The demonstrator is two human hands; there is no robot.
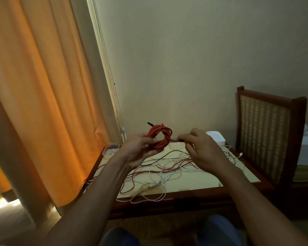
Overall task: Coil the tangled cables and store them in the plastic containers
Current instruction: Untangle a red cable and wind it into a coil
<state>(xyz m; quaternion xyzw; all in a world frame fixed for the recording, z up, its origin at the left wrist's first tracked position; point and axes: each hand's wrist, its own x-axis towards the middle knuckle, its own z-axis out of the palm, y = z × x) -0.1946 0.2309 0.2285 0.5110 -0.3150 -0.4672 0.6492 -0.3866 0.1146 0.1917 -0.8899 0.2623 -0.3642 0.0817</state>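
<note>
Two bare hands are raised above a low wooden bench (238, 172). The left hand (140, 150) holds a red cable coil (161, 137) in the air, its grip curled round the lower left of the loops. A plug (148, 123) sticks up from the coil's top left. The right hand (204, 150) is just right of the coil, its grip pinching the cable's loose end (174, 139) between thumb and fingertips.

On the bench below lies a tangle of white, red and black cables (167, 168), with some loops hanging over the near edge. A clear plastic container (111, 148) with something small and white inside sits at the far left corner. A white stack (216, 138), possibly lids or containers, sits at the far right by the wall. A cane-backed chair (267, 135) stands right of the bench, and an orange curtain (34, 86) hangs at left.
</note>
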